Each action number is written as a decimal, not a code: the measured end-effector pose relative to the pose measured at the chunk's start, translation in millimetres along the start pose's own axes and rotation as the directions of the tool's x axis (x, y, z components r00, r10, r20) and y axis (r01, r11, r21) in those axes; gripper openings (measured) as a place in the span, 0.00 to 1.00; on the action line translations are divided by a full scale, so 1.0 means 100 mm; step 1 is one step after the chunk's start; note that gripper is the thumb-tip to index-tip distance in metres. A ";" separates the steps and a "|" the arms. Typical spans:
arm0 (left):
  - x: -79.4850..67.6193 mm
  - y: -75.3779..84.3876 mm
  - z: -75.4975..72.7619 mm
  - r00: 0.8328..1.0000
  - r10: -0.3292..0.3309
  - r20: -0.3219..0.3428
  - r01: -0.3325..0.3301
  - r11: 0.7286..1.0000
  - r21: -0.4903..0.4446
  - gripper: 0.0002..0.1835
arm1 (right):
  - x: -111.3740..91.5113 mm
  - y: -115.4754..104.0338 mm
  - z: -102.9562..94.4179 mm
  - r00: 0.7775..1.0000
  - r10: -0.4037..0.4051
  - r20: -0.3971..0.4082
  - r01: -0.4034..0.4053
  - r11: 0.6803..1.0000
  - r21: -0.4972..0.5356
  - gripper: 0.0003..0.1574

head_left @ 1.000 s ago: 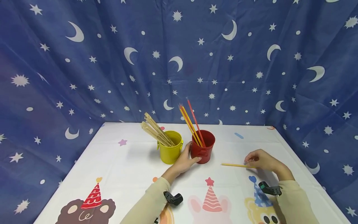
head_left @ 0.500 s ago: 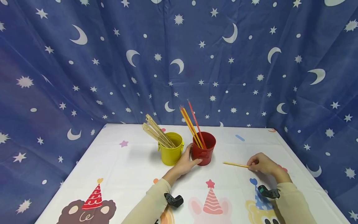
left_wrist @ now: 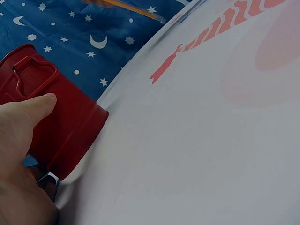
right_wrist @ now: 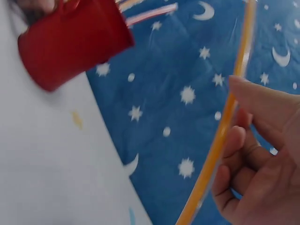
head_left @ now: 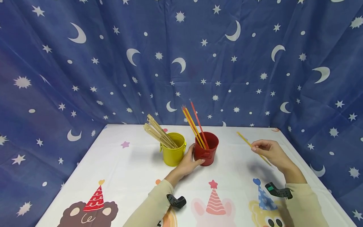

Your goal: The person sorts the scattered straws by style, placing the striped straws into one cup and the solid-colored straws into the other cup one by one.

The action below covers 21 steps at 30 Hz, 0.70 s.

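Note:
On the white table, my left hand rests against the red bucket, its thumb on the front wall below the folded handle. Several yellow, orange and red straws lean out of that bucket. To the right, my right hand pinches an orange-yellow straw between thumb and fingers, raised above the table and slanting. Clear wrapping shows along this straw in the right wrist view.
A yellow bucket stands left of the red one, holding several paper-wrapped chopsticks. Behind the table hangs a blue curtain with moons and stars. Party-hat animals are printed on the tablecloth.
My right hand has picked the straw up from the table, lifting and tilting it. My left hand stays at the red bucket.

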<state>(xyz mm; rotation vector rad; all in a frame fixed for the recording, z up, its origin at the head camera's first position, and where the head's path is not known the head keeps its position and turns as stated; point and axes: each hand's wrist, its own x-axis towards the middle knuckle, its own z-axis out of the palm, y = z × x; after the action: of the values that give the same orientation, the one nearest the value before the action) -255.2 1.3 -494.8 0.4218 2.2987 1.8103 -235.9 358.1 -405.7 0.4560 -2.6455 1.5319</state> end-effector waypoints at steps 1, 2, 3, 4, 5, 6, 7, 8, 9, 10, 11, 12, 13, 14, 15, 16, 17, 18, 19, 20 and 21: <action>0.01 0.01 0.00 1.000 -0.002 0.001 0.002 1.000 0.001 0.46 | 0.01 -0.04 -0.01 1.000 -0.017 -0.024 0.018 1.000 0.022 0.07; 0.01 0.01 0.00 1.000 0.004 0.002 -0.004 1.000 -0.001 0.46 | 0.02 -0.09 -0.01 0.998 -0.032 -0.052 0.034 0.998 0.046 0.07; 0.02 0.02 0.00 1.000 0.009 0.002 -0.009 1.000 0.000 0.46 | 0.03 -0.13 0.00 0.996 -0.042 -0.074 0.048 0.996 0.074 0.08; 0.01 0.02 -0.01 1.000 0.004 0.004 -0.004 1.000 0.002 0.46 | 0.05 -0.18 0.01 0.995 -0.053 -0.090 0.063 0.992 0.109 0.10; 0.01 0.02 -0.01 1.000 0.002 0.006 -0.002 1.000 0.003 0.46 | 0.06 -0.23 0.02 0.992 -0.065 -0.105 0.080 0.986 0.145 0.11; 0.01 0.02 -0.01 1.000 0.001 0.007 -0.001 1.000 0.004 0.46 | 0.08 -0.29 0.03 0.990 -0.078 -0.121 0.099 0.978 0.182 0.12; 0.00 0.02 -0.01 1.000 -0.003 0.008 0.003 1.000 0.004 0.46 | 0.10 -0.35 0.04 0.986 -0.094 -0.136 0.122 0.969 0.213 0.12; 0.00 0.02 -0.01 1.000 -0.003 0.008 0.003 1.000 0.003 0.46 | 0.12 -0.42 0.06 0.982 -0.110 -0.153 0.145 0.959 0.245 0.13; 0.00 0.02 -0.01 1.000 -0.003 0.007 0.003 1.000 0.001 0.46 | 0.14 -0.49 0.08 0.977 -0.125 -0.170 0.170 0.943 0.286 0.13; -0.01 0.02 -0.01 1.000 -0.008 0.004 0.008 1.000 0.003 0.47 | 0.17 -0.56 0.10 0.971 -0.143 -0.190 0.199 0.925 0.323 0.14; -0.01 0.02 -0.01 1.000 0.000 0.000 0.000 1.000 0.002 0.47 | 0.19 -0.64 0.13 0.965 -0.158 -0.209 0.226 0.906 0.358 0.15; 0.00 0.02 -0.01 1.000 0.003 -0.002 -0.003 1.000 0.004 0.46 | 0.22 -0.71 0.17 0.957 -0.169 -0.234 0.253 0.883 0.396 0.16; 0.00 0.02 -0.01 1.000 0.006 -0.003 -0.006 1.000 0.005 0.46 | 0.25 -0.78 0.20 0.949 -0.180 -0.258 0.280 0.860 0.428 0.17; 0.00 0.02 -0.01 1.000 0.010 -0.002 -0.010 1.000 0.005 0.46 | 0.27 -0.86 0.24 0.940 -0.187 -0.284 0.305 0.832 0.463 0.18; 0.00 0.01 -0.01 1.000 0.013 0.000 -0.013 1.000 0.006 0.46 | 0.30 -0.93 0.28 0.931 -0.194 -0.308 0.332 0.802 0.497 0.19; 0.00 0.02 -0.01 1.000 0.011 0.000 -0.011 1.000 0.007 0.46 | 0.32 -1.00 0.32 0.922 -0.201 -0.331 0.356 0.777 0.519 0.17; 0.00 0.01 -0.01 1.000 0.015 0.001 -0.015 1.000 0.007 0.46 | 0.35 -1.06 0.35 0.913 -0.209 -0.351 0.379 0.754 0.536 0.16; 0.00 0.02 -0.01 1.000 0.014 0.002 -0.014 1.000 0.011 0.46 | 0.37 -1.12 0.39 0.905 -0.214 -0.368 0.397 0.735 0.550 0.15; 0.00 0.02 0.00 1.000 0.014 0.002 -0.014 1.000 0.014 0.46 | 0.38 -1.18 0.43 0.901 -0.222 -0.373 0.409 0.723 0.556 0.13; 0.01 0.02 0.00 1.000 0.015 0.002 -0.015 1.000 0.015 0.46 | 0.40 -1.22 0.46 0.898 -0.228 -0.376 0.417 0.714 0.563 0.11; 0.01 0.03 0.00 1.000 0.018 0.001 -0.018 1.000 0.018 0.46 | 0.41 -1.27 0.50 0.898 -0.235 -0.372 0.421 0.707 0.569 0.10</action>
<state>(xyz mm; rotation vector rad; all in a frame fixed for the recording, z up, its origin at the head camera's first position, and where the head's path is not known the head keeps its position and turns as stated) -255.8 2.2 -491.7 0.4471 2.3193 1.7981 -235.1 246.8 -317.0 0.6462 -1.6511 2.1413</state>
